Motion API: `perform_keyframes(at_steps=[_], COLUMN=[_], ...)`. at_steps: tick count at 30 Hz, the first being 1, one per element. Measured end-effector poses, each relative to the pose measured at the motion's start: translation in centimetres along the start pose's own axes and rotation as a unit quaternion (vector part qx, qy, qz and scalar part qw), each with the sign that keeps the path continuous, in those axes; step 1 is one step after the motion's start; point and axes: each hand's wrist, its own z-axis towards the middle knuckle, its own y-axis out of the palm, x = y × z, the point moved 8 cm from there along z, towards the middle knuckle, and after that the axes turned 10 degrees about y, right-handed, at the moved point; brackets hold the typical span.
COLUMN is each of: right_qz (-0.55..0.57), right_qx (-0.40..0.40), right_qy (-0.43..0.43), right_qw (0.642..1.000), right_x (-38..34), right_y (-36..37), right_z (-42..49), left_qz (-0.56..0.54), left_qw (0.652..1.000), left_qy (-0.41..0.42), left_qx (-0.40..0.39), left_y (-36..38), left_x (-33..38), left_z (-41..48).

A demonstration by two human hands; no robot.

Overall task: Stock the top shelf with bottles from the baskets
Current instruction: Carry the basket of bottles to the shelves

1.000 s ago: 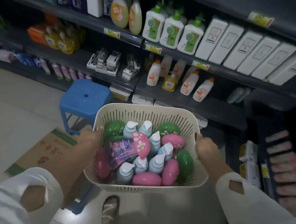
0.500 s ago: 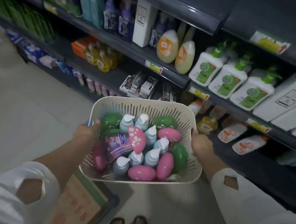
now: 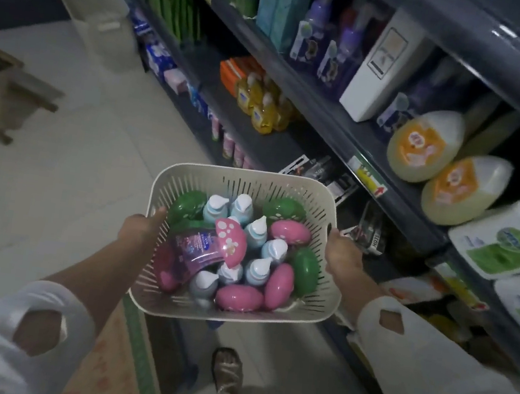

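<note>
I carry a cream slotted basket [image 3: 247,180] in front of me at waist height. My left hand [image 3: 140,225] grips its left rim and my right hand [image 3: 342,255] grips its right rim. Inside lie several bottles: pale blue ones with white caps [image 3: 257,271], pink ones [image 3: 278,285], green ones [image 3: 186,205], and a purple bottle with a pink spotted cap [image 3: 204,247] lying across the others. Dark shelves [image 3: 338,121] run along my right side. The top shelf is mostly out of frame.
The shelves hold yellow bottles [image 3: 263,108], purple pump bottles [image 3: 334,48], a white box [image 3: 381,67] and cream refill bottles [image 3: 424,145]. A cream bin [image 3: 100,20] stands on the floor far left. A cardboard box [image 3: 111,359] lies by my feet.
My view has swung left along the aisle and closer to the shelves. The basket stays held in both hands; the blue stool has gone out of sight.
</note>
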Motion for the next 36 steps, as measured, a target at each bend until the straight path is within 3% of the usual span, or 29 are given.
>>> perform_keyframes(at_steps=[5,13,24,28,30,36], right_qz=[-0.087,-0.123,-0.136,-0.154,-0.187,-0.284], right_qx=[0.001,0.028,0.000,0.010,0.032,0.091], right_qy=[-0.034,-0.060,-0.062,-0.094,-0.142,-0.348], right_qw=[0.996,0.990,0.989,0.984,0.971,0.889], right_x=[-3.1,-3.7,-3.6,-3.7,-4.2,-6.6], right_y=[2.7,5.4,5.3,4.4,3.7,2.9], right_z=[2.9,6.4,5.0,2.0,-0.7,-11.5], left_qz=[-0.004,0.034,0.141,0.214,0.275,0.457], left_qw=[0.999,0.995,0.989,0.976,0.957,0.832], left_qy=[-0.035,-0.070,-0.052,0.011,0.083,0.305], left_qx=[0.021,0.062,0.004,-0.027,-0.046,-0.076], left_y=[0.7,2.0,2.3,1.7,1.4,0.4], left_x=[-2.2,-3.9,-2.0,0.0,1.8,8.3], left_z=[1.9,2.4,0.1,-2.2,-3.9,-11.4])
